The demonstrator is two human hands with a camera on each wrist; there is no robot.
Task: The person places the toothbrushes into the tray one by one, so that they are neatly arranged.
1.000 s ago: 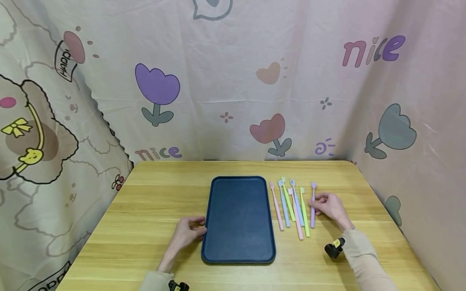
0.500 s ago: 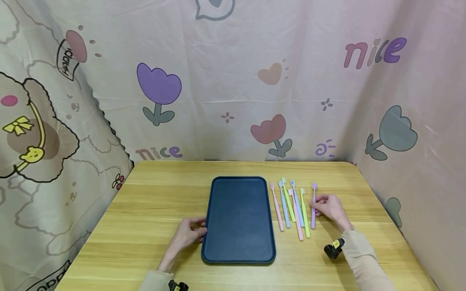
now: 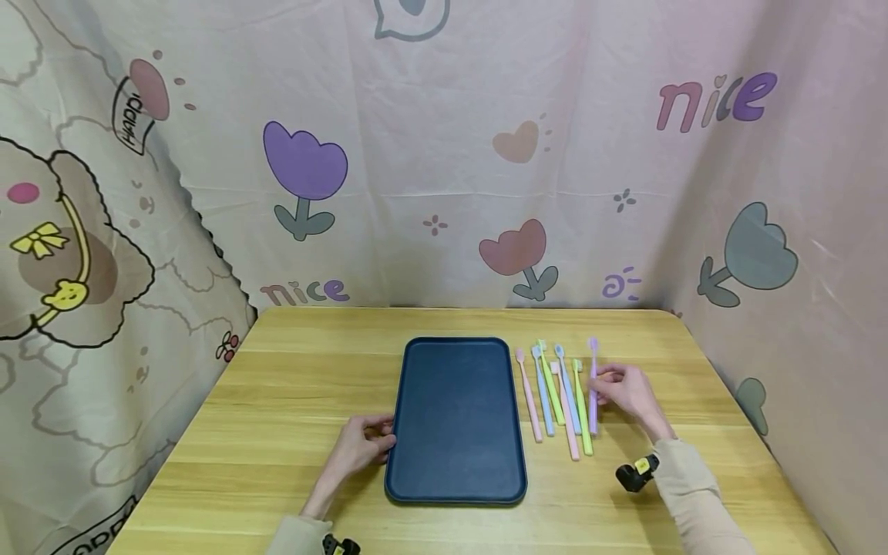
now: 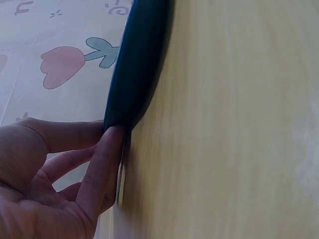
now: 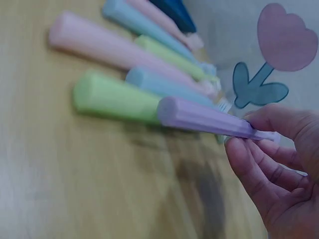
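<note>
My right hand [image 3: 627, 388] pinches a purple toothbrush [image 3: 593, 358] between thumb and fingers. In the right wrist view, the handle of this purple toothbrush [image 5: 199, 117] points toward the camera and seems raised off the table. Just left of it lies a loose group of pink, blue and green toothbrushes, among them a green toothbrush [image 3: 582, 408] and a pink toothbrush [image 3: 565, 412]. My left hand [image 3: 359, 445] grips the left edge of a dark blue tray [image 3: 454, 420]. Up close in the left wrist view, fingers [image 4: 102, 169] meet the tray's rim and outer wall [image 4: 139, 59].
The wooden table [image 3: 298, 370] carries everything. A printed curtain [image 3: 416, 154] hangs along its back and both sides. Small black cameras sit at both wrists, such as the right wrist camera [image 3: 634, 474]. Toothbrushes lie close to the tray's right side.
The purple toothbrush has shifted slightly up and left in my right hand, nearer the other toothbrushes. My left hand and the tray stay where they were.
</note>
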